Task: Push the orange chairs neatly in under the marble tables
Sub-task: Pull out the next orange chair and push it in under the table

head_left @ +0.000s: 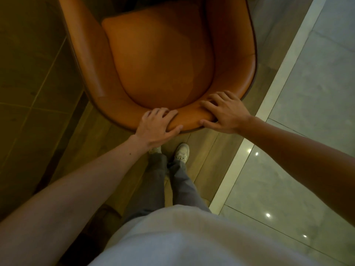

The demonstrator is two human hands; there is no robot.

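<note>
Both forearms reach out to twelve o'clock, where my left hand (158,127) and right hand (223,112) sit apart, each clamped over the top rim of the orange chair's (161,60) backrest. The seat runs straight away from me, its front toward twelve. Whether a marble bench stands beyond, I cannot tell. Pale polished floor (307,131) lies at three o'clock; nothing visibly blocks a forward push.
</note>
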